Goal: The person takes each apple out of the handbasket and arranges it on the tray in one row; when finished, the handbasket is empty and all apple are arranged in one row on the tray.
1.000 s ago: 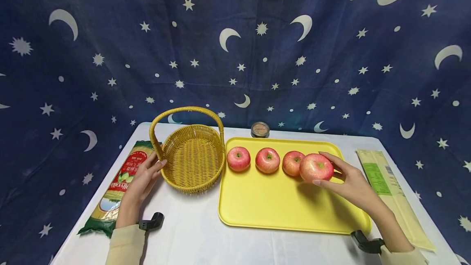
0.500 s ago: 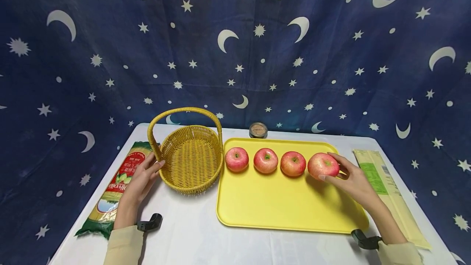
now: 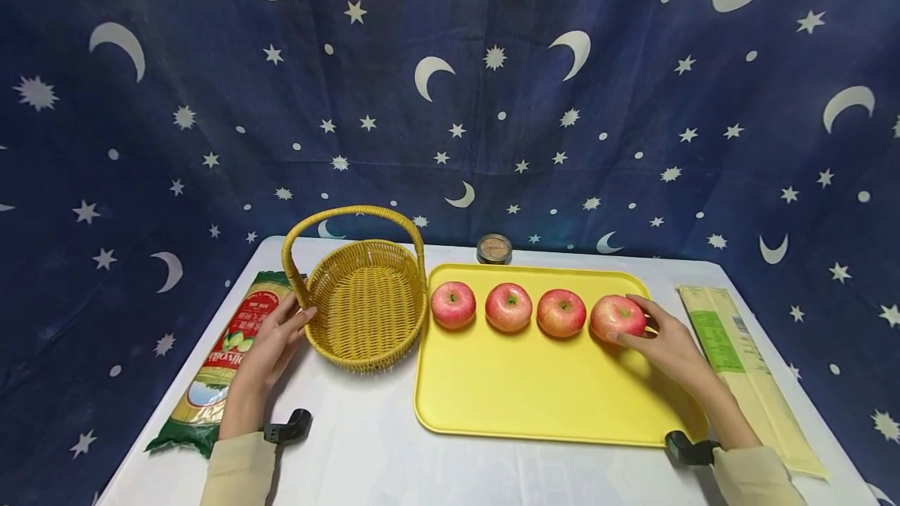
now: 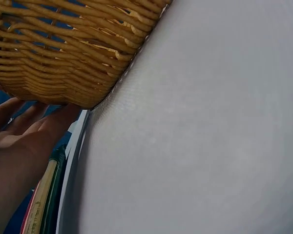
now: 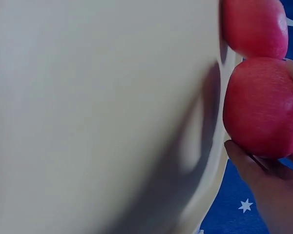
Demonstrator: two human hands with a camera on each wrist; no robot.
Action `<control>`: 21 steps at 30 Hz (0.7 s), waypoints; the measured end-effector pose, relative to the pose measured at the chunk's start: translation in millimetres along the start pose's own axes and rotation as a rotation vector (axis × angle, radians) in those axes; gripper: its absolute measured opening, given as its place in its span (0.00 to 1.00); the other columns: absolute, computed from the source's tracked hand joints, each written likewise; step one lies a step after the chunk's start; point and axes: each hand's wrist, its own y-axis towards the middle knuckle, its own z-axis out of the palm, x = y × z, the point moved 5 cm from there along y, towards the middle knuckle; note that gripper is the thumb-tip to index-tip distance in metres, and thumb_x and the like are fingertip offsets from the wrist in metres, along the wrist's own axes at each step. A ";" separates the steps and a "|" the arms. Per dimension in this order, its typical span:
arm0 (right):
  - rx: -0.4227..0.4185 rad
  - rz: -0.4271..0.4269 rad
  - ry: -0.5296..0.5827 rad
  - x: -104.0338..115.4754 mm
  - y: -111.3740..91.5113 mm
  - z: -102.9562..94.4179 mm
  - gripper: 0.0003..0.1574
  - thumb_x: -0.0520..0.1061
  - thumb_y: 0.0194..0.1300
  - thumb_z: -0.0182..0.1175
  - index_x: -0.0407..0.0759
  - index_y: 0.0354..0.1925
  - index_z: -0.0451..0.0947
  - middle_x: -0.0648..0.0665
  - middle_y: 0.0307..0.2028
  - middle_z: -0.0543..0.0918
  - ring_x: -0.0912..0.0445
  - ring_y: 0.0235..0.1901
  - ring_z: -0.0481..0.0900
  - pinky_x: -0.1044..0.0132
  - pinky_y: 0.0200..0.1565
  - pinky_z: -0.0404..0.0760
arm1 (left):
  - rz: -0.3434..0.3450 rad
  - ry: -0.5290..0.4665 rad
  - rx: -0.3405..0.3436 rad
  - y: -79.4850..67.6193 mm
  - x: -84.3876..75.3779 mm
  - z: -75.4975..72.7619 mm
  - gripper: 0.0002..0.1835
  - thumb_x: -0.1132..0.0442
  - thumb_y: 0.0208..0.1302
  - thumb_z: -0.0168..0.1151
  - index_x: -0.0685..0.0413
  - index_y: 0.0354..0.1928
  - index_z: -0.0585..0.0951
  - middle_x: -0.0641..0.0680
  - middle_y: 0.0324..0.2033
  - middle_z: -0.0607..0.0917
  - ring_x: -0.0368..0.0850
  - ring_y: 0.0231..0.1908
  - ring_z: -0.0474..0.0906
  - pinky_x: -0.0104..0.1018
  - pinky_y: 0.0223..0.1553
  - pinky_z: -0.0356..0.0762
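Observation:
My right hand [image 3: 671, 343] grips a red apple [image 3: 617, 317] over the right side of the yellow tray [image 3: 527, 404]. Whether its base touches the tray, I cannot tell. Three more apples stand in a row to its left: one [image 3: 453, 305] near the tray's left edge, one [image 3: 508, 308] beside it, and the nearest one [image 5: 256, 24], close to the held apple [image 5: 263, 107]. My left hand [image 3: 267, 346] touches the left side of the wicker basket [image 3: 369, 315], thumb by the handle's foot. In the left wrist view its fingers [image 4: 53, 122] lie fairly straight against the weave. Nothing lies inside the basket.
A green, gold and red packet [image 3: 228, 358] lies left of the basket, partly under my left arm. A pale packet with a green label [image 3: 745, 373] lies right of the tray. Behind the tray stands a small round container [image 3: 494, 248]. A star-patterned curtain [image 3: 450, 100] hangs at the back.
My right hand has moved the apple rightward, away from its neighbour, and then lowered it toward the tray. My left hand has stayed at the basket.

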 end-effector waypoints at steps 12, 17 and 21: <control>0.046 -0.004 -0.035 2.3 10.7 9.6 0.56 0.54 0.64 0.73 0.32 0.76 0.57 0.23 0.68 0.68 0.29 0.64 0.70 0.35 0.65 0.73 | -0.011 -0.001 -0.029 -3.1 -8.1 -2.4 0.40 0.59 0.80 0.53 0.53 0.83 0.44 0.61 0.82 0.47 0.50 0.76 0.57 0.20 0.59 0.73; 0.048 -0.032 -0.039 5.9 15.1 9.4 0.55 0.52 0.64 0.73 0.31 0.75 0.57 0.22 0.67 0.69 0.30 0.63 0.71 0.35 0.65 0.72 | -0.051 0.093 -0.023 -10.6 -14.5 0.1 0.39 0.57 0.81 0.51 0.58 0.83 0.45 0.65 0.80 0.51 0.51 0.74 0.60 0.19 0.57 0.74; 0.059 -0.029 -0.053 6.3 16.9 9.3 0.56 0.53 0.63 0.73 0.30 0.75 0.56 0.22 0.67 0.69 0.29 0.63 0.71 0.35 0.65 0.72 | -0.050 0.319 -0.095 -23.1 -24.5 4.8 0.33 0.60 0.81 0.51 0.65 0.80 0.55 0.71 0.74 0.65 0.47 0.63 0.75 0.23 0.52 0.79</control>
